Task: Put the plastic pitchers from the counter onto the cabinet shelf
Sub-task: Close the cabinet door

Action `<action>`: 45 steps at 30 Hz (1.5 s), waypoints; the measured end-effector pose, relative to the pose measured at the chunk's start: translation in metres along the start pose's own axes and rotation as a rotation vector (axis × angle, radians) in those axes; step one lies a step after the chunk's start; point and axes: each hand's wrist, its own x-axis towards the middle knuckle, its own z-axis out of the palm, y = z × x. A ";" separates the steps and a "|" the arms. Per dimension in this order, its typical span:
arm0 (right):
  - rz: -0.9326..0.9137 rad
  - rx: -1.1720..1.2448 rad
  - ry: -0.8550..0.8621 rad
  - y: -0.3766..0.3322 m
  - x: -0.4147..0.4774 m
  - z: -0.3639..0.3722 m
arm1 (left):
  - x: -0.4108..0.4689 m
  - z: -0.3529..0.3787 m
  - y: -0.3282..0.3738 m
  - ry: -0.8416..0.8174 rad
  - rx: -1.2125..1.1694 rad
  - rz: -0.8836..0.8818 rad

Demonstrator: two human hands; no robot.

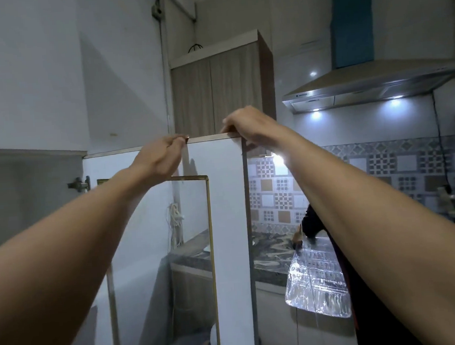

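Observation:
A white cabinet door (227,199) with a brass-framed glass pane (159,259) stands swung open straight ahead of me. My left hand (160,157) pinches the door's top edge near its middle. My right hand (247,126) grips the same edge at its right corner. The open cabinet (26,193) lies to the left, its inside dim, with a hinge (80,184) showing at its frame. No pitcher can be made out in this view. Both my forearms reach up across the picture.
A marble-patterned counter (271,253) runs behind the door. A shiny ribbed clear object (316,282) lies at its front edge. A dark-sleeved arm (308,226) rests on the counter. A lit range hood (363,85) and a wooden wall cabinet (220,91) hang above.

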 end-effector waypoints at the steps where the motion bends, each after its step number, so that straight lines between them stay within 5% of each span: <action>1: 0.013 0.071 -0.033 -0.012 -0.009 0.002 | -0.010 -0.017 0.004 -0.006 -0.023 -0.040; 8: 0.003 0.506 -0.281 -0.080 -0.047 0.060 | -0.093 -0.129 0.023 -0.016 -0.273 -0.155; 15: -0.149 0.465 -0.352 -0.160 -0.063 0.179 | -0.164 -0.222 0.010 0.142 -0.253 -0.328; 19: -0.395 0.298 -0.369 -0.198 -0.063 0.234 | -0.187 -0.253 -0.017 0.328 0.045 -0.315; 25: -0.459 0.210 -0.413 -0.237 -0.041 0.312 | -0.215 -0.300 -0.089 0.588 0.681 -0.341; 31: -0.544 0.125 -0.405 -0.243 -0.015 0.381 | -0.232 -0.313 -0.150 0.476 1.237 -0.342; 38: -0.534 0.017 -0.337 -0.233 0.030 0.439 | -0.230 -0.296 -0.214 0.304 1.432 -0.547; 45: -0.554 0.000 -0.324 -0.225 0.056 0.475 | -0.226 -0.287 -0.267 0.293 1.282 -0.668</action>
